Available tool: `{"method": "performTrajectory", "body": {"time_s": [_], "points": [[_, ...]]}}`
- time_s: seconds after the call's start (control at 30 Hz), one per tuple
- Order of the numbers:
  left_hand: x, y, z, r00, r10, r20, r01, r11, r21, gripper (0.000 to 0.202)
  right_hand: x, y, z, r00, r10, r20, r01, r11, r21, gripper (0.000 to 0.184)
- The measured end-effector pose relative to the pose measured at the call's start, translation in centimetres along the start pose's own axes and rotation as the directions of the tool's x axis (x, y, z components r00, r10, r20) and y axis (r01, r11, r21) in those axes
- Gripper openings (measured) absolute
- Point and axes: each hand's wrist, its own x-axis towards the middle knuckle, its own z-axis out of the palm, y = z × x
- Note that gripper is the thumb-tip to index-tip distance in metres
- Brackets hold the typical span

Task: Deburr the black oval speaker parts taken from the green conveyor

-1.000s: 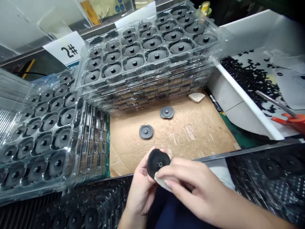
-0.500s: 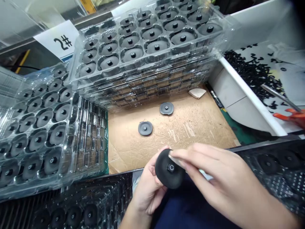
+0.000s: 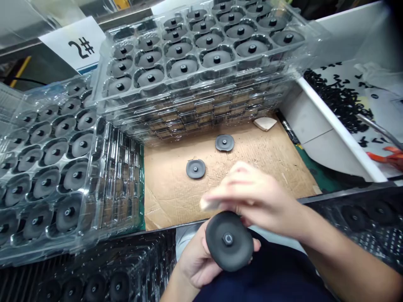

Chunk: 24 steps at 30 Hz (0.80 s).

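My left hand (image 3: 198, 262) grips a round black rubber disc (image 3: 228, 241) with a small hub in its middle, held face up near the bottom of the view. My right hand (image 3: 255, 199) hovers just above the disc, blurred by motion, its fingers pinched on a small pale piece (image 3: 209, 204). Two more black discs lie on the brown cardboard sheet (image 3: 270, 163) beyond my hands: one disc (image 3: 195, 168) to the left and another disc (image 3: 224, 142) farther back.
A stack of clear plastic trays (image 3: 201, 54) full of black discs stands at the back, another tray stack (image 3: 53, 159) at the left. Black trays (image 3: 94, 277) run along the front. A white bin (image 3: 343, 96) with small black parts and orange-handled scissors (image 3: 385, 153) is at right.
The disc in my left hand has come down and nearer to me. My right hand has lifted off its face and moved above it, still pinching the pale piece.
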Motion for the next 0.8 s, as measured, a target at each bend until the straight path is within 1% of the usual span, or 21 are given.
{"method": "performTrajectory", "body": {"time_s": [0.03, 0.07, 0.1, 0.13, 0.2, 0.27, 0.33, 0.4, 0.5, 0.67, 0.73, 0.8], "points": [[0.0, 0.3, 0.0, 0.999, -0.02, 0.034, 0.02, 0.999, -0.025, 0.039, -0.3, 1.0, 0.3, 0.992, 0.115, -0.05, -0.117, 0.993, -0.028, 0.022], [-0.1, 0.5, -0.1, 0.998, -0.029, 0.063, 0.032, 0.998, -0.049, 0.043, -0.7, 2.0, 0.7, 0.972, 0.221, -0.084, -0.226, 0.973, -0.055, 0.021], [-0.2, 0.7, -0.2, 0.996, -0.027, 0.082, 0.033, 0.997, -0.072, 0.046, -1.3, 3.0, 1.3, 0.949, 0.3, -0.094, -0.307, 0.949, -0.075, 0.02], [-0.3, 0.9, -0.3, 0.995, -0.015, 0.094, 0.024, 0.995, -0.092, 0.047, -2.0, 4.0, 2.2, 0.933, 0.35, -0.088, -0.357, 0.93, -0.091, 0.02], [-0.4, 1.2, -0.7, 0.994, 0.02, 0.105, -0.007, 0.993, -0.121, 0.047, -3.6, 5.6, 4.3, 0.914, 0.391, -0.111, -0.404, 0.906, -0.128, 0.022], [-0.6, 1.4, -1.1, 0.993, 0.061, 0.104, -0.045, 0.987, -0.152, 0.052, -5.4, 6.5, 6.7, 0.891, 0.406, -0.205, -0.441, 0.88, -0.174, 0.027], [-0.7, 1.5, -1.7, 0.992, 0.09, 0.084, -0.075, 0.984, -0.163, 0.057, -6.9, 6.6, 8.6, 0.858, 0.416, -0.303, -0.486, 0.847, -0.214, 0.033], [-0.7, 1.6, -2.2, 0.993, 0.114, 0.033, -0.107, 0.981, -0.161, 0.057, -7.8, 6.4, 9.8, 0.845, 0.416, -0.337, -0.504, 0.83, -0.239, 0.035], [-0.7, 1.8, -2.7, 0.987, 0.157, -0.039, -0.162, 0.972, -0.172, 0.054, -7.8, 6.5, 10.4, 0.855, 0.415, -0.312, -0.497, 0.828, -0.26, 0.035], [-0.7, 1.9, -2.5, 0.951, 0.271, -0.147, -0.293, 0.943, -0.16, 0.047, -5.1, 7.6, 8.9, 0.865, 0.414, -0.284, -0.478, 0.851, -0.218, 0.028], [-0.8, 1.9, -2.5, 0.936, 0.299, -0.185, -0.326, 0.936, -0.133, 0.046, -4.2, 7.3, 8.5, 0.867, 0.417, -0.271, -0.471, 0.865, -0.174, 0.027], [-0.9, 1.9, -2.6, 0.915, 0.332, -0.23, -0.361, 0.927, -0.1, 0.047, -3.9, 6.5, 8.6, 0.867, 0.423, -0.262, -0.466, 0.875, -0.131, 0.028]]}}
